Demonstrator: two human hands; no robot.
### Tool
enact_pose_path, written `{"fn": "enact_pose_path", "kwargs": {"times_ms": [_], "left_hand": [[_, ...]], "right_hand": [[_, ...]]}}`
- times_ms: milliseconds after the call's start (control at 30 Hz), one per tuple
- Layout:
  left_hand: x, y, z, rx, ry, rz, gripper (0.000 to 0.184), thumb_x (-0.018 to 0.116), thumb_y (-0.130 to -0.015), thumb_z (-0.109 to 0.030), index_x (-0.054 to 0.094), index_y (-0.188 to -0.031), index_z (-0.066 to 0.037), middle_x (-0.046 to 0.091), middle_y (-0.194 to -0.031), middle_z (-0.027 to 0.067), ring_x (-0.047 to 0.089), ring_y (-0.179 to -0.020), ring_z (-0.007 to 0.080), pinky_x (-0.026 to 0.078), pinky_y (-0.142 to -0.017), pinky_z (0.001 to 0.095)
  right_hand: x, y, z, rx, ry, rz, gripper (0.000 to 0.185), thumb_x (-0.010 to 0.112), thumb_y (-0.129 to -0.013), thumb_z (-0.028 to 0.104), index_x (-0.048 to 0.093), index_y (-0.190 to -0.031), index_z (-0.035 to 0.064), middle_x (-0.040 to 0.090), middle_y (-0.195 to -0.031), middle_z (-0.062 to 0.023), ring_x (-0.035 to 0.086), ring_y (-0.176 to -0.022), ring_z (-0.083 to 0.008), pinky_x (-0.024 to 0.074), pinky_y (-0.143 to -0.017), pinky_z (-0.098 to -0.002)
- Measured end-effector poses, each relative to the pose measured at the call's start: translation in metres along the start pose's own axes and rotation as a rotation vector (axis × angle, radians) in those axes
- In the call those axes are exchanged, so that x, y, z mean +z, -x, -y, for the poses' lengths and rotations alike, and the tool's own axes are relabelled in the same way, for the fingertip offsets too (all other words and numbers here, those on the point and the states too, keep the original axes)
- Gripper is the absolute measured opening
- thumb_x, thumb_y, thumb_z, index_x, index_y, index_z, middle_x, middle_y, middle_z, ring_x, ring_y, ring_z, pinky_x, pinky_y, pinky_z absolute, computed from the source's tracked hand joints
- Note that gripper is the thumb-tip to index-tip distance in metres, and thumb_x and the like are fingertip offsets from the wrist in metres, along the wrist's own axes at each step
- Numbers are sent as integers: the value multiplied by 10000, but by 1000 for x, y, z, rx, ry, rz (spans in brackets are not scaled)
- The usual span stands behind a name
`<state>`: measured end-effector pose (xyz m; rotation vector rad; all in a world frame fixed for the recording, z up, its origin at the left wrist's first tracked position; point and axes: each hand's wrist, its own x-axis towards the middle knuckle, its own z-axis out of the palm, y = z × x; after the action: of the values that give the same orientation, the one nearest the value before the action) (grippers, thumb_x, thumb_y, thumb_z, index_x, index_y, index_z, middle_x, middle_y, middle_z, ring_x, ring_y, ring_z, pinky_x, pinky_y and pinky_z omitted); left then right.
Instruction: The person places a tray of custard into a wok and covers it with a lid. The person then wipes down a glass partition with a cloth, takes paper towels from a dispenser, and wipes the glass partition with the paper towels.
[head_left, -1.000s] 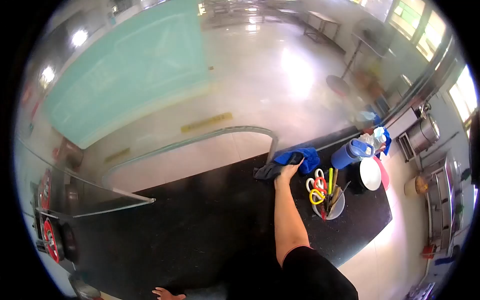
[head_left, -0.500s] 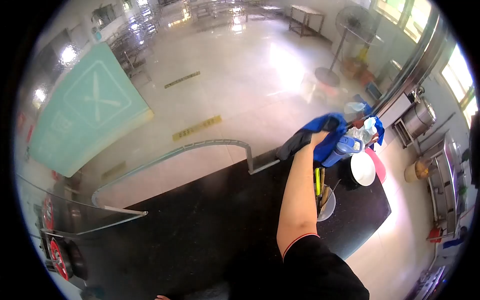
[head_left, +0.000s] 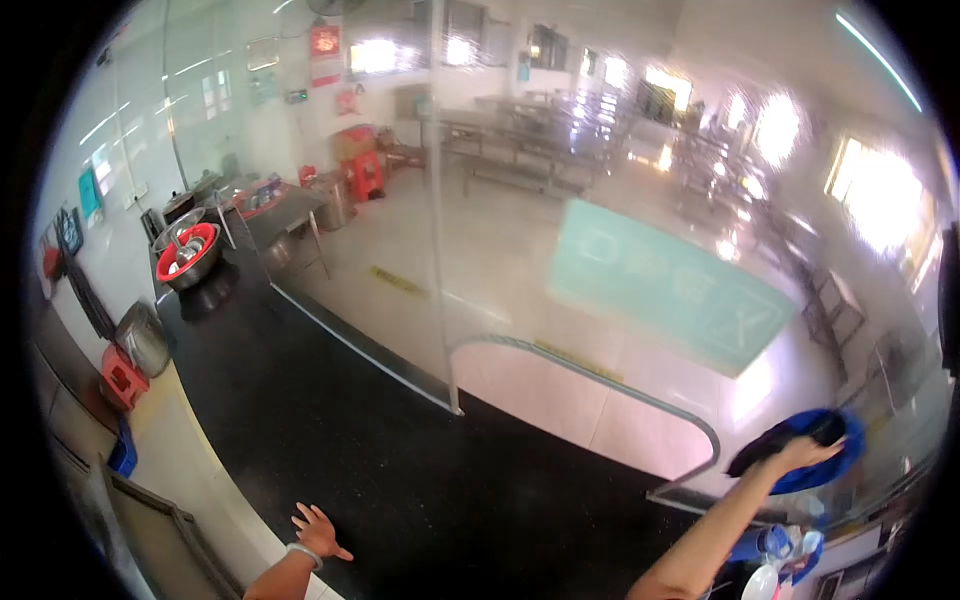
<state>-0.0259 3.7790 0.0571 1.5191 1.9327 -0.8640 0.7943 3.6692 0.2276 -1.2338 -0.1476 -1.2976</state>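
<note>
Right hand is on the blue-and-dark cloth, up at the glass past the worktop's far edge, right of the arched frame; can't tell if my fingers grip or just press. Left hand: fingers spread, at the near edge. Blue bottle and white bowl sit toward the right end.

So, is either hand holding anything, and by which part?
The right hand lies across the middle of a blue-and-black fabric cloth; whether gripped or merely pressed, I cannot tell. The left hand, spread open, holds nothing.
</note>
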Motion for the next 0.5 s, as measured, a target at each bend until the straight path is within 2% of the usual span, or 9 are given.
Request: {"fn": "enact_pose_path", "kwargs": {"times_ms": [33,100,167,200,233,300,333,433,500], "left_hand": [[-3,-2,-3,9,20,-13,1525,878,-448,-583,-47,-1387,184,-160,-1398,462,76,-1302,642,312,-1052,570],[-6,-6,-3,-33,28,40,1518,867,-467,-593,-59,-1387,182,-167,-1391,467,70,-1303,642,294,-1051,592],[-13,-7,-2,-23,52,92,1509,858,-485,-599,-64,-1382,190,-201,-1380,469,28,-1301,649,263,-1058,604],[6,-29,4,-7,54,93,1510,828,-500,-645,-81,-1409,146,-239,-1391,439,-74,-1301,644,204,-1055,646],[-43,55,-21,-87,3,4,1338,785,-630,-596,-32,-1439,88,45,-1493,344,84,-1386,491,305,-1062,579],[-37,46,-6,24,6,-29,1256,759,-675,-587,29,-1446,84,-9,-1472,383,88,-1348,566,298,-1033,635],[-35,45,0,42,6,-31,1256,759,-675,-587,29,-1446,84,-9,-1472,383,88,-1348,566,298,-1033,635],[-37,43,21,209,49,-112,1183,734,-714,-571,78,-1447,84,-11,-1438,434,73,-1294,649,296,-1032,634],[-44,42,38,340,225,-99,1134,709,-738,-559,103,-1443,92,-21,-1404,477,107,-1230,715,270,-1035,649]], "right_hand": [[26,-26,20,-426,217,-35,440,572,-926,216,519,-1274,-47,505,-1333,-218,454,-1254,-353,303,-1091,-438],[62,-54,179,-457,260,97,446,556,-934,246,519,-1291,-19,478,-1348,-247,409,-1284,-384,300,-1090,-428],[106,-65,271,-805,267,139,322,525,-918,203,617,-1199,75,494,-1382,-116,414,-1294,-346,320,-1076,-408],[113,-56,338,-894,351,198,275,504,-912,171,654,-1136,119,510,-1372,-84,443,-1268,-334,338,-1060,-392],[122,-35,398,-959,258,187,301,533,-883,193,639,-1163,165,510,-1362,-94,455,-1248,-330,343,-1046,-450],[118,32,509,-756,16,227,366,574,-840,233,608,-1203,206,496,-1363,-84,447,-1250,-319,331,-1025,-537],[119,65,538,-813,-66,309,453,609,-785,267,579,-1236,236,474,-1372,-76,419,-1282,-305,290,-1024,-600],[93,189,587,-1014,-334,753,465,597,-739,260,590,-1204,250,446,-1408,-58,410,-1303,-280,232,-1067,-593],[70,301,578,-1289,-373,913,424,570,-781,263,581,-1203,227,406,-1442,-55,436,-1283,-213,301,-1026,-524]]}}
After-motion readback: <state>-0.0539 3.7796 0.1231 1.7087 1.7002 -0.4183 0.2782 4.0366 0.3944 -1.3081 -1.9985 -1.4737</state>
